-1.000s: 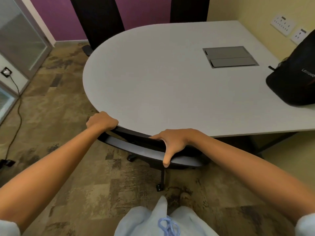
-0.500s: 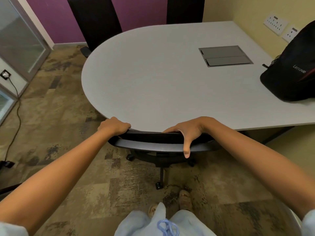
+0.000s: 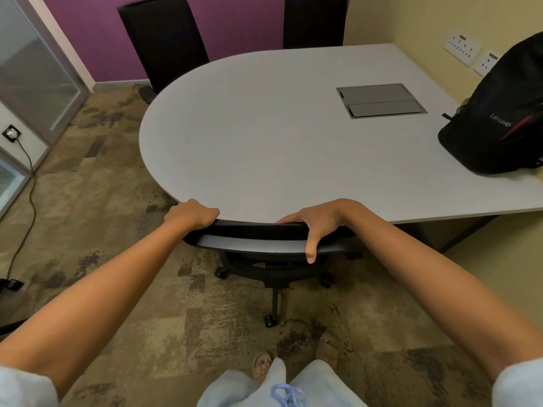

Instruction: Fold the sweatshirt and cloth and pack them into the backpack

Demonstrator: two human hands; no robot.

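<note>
A black backpack [image 3: 499,118] with a red stripe stands on the grey table [image 3: 279,127] at its right edge, against the yellow wall. Both my hands hold the top of a black office chair's backrest [image 3: 264,236] that is tucked against the table's near edge. My left hand [image 3: 191,214] grips the backrest's left end. My right hand [image 3: 317,223] grips its right part, thumb hanging down the back. No sweatshirt or cloth lies on the table or floor in view.
A grey cable-box lid [image 3: 380,100] is set into the tabletop. Two black chairs [image 3: 164,42] stand at the far side by the purple wall. Wall sockets [image 3: 462,47] are behind the backpack. A cable [image 3: 26,186] runs along the carpet at left.
The chair has rolled forward under the table with both hands on its backrest. The view has shifted so more of the backpack shows.
</note>
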